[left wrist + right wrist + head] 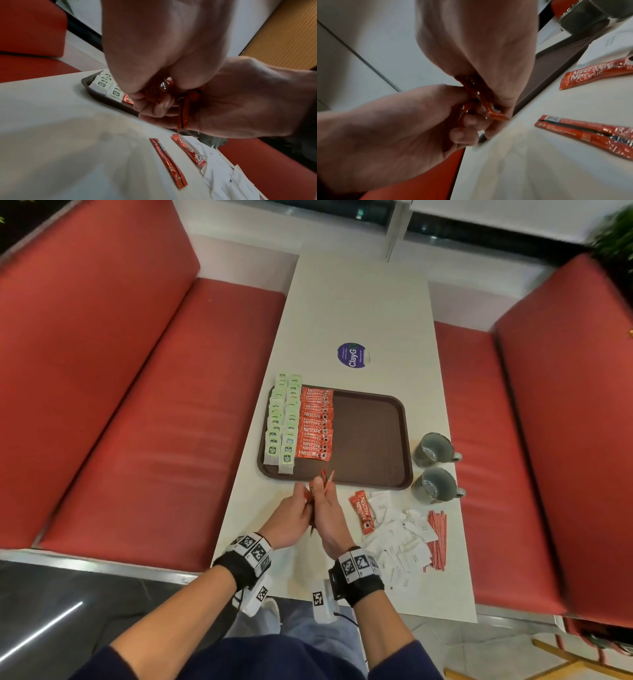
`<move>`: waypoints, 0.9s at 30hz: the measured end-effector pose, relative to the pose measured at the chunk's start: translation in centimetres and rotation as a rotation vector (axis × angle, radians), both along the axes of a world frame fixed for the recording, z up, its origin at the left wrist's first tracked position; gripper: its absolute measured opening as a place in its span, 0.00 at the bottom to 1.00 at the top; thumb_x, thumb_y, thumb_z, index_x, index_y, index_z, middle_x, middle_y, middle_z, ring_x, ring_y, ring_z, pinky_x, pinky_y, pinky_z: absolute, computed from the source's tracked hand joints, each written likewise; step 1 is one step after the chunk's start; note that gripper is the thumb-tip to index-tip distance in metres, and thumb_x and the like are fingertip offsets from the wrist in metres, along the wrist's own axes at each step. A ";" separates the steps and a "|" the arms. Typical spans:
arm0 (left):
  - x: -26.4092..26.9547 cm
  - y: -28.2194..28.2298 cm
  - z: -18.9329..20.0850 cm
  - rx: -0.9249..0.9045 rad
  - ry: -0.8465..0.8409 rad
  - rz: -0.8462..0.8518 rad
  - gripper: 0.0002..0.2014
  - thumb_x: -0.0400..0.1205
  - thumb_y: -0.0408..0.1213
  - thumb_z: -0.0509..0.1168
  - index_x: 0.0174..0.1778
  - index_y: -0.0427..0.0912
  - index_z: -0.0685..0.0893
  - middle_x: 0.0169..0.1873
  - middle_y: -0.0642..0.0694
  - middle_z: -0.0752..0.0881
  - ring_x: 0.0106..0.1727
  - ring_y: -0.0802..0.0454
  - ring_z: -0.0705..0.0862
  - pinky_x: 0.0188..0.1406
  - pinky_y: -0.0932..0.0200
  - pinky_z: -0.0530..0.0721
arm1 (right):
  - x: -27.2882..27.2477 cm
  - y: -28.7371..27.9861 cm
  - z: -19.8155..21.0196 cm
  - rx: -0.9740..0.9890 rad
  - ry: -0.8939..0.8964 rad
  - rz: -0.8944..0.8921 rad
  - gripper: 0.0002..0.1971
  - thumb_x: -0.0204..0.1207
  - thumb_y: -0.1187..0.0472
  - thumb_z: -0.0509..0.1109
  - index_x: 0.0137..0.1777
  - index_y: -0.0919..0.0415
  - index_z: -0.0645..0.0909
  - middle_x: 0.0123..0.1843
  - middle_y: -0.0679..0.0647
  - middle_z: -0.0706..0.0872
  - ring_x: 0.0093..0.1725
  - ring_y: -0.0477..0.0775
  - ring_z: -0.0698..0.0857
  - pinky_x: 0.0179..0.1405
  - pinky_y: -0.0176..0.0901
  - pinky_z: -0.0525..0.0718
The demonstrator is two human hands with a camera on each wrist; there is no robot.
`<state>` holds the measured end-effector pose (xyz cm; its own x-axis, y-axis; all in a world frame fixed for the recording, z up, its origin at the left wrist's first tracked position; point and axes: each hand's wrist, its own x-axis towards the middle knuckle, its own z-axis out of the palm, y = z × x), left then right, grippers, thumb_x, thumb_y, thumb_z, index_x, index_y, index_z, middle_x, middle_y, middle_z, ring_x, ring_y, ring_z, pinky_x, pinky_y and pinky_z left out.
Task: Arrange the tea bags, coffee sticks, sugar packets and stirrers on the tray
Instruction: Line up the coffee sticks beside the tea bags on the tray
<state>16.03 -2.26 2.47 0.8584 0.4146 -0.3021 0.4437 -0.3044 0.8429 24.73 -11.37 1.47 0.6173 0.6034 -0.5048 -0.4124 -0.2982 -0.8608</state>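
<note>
Both hands meet just in front of the brown tray (370,436). The left hand (291,517) and the right hand (330,517) curl their fingers together around a small bundle of red Nescafe coffee sticks (323,479), held above the white table (342,313). On the tray, green tea bags (282,422) fill the left side, with a row of coffee sticks (315,426) beside them. Right of the hands lie two loose coffee sticks (363,510), white sugar packets (400,542) and red stirrers (436,537). Two grey mugs (433,465) stand right of the tray.

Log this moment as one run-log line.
hands: left and right grip coffee sticks at tray near edge | on tray: tea bags | loose: sugar packets, stirrers
</note>
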 end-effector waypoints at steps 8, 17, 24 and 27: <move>-0.4 0.6 1.5 0.074 0.084 -0.074 0.08 0.92 0.43 0.68 0.53 0.47 0.76 0.44 0.48 0.91 0.41 0.55 0.88 0.43 0.51 0.87 | 0.8 -0.3 0.9 0.005 -0.037 -0.256 0.07 0.95 0.57 0.66 0.69 0.54 0.76 0.47 0.55 0.89 0.45 0.53 0.90 0.44 0.51 0.90; 0.5 0.5 4.3 -0.692 -0.038 0.356 0.40 0.75 0.81 0.69 0.65 0.49 0.74 0.47 0.50 0.86 0.41 0.55 0.85 0.44 0.54 0.85 | 0.3 0.1 5.8 -0.200 -0.590 0.304 0.10 0.95 0.54 0.64 0.67 0.59 0.71 0.52 0.50 0.84 0.46 0.53 0.88 0.37 0.39 0.83; 1.9 0.3 4.8 -0.891 -0.119 0.520 0.13 0.95 0.51 0.63 0.62 0.45 0.86 0.48 0.48 0.96 0.52 0.55 0.94 0.49 0.59 0.87 | 0.5 0.3 7.1 -0.298 -0.509 0.576 0.25 0.86 0.67 0.71 0.79 0.64 0.66 0.71 0.61 0.74 0.68 0.62 0.83 0.60 0.49 0.83; 1.9 0.7 4.6 -0.937 -0.147 0.579 0.10 0.96 0.45 0.62 0.62 0.45 0.85 0.50 0.43 0.95 0.51 0.50 0.94 0.50 0.54 0.89 | 0.7 -0.7 7.0 -0.207 -0.403 0.546 0.31 0.85 0.63 0.73 0.86 0.52 0.69 0.69 0.57 0.75 0.63 0.58 0.86 0.48 0.46 0.92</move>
<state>17.92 -1.58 7.05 0.6624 0.4250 -0.6170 0.1897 0.7015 0.6869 25.47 -12.12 8.44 0.4166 0.7961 -0.4389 0.1814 -0.5459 -0.8180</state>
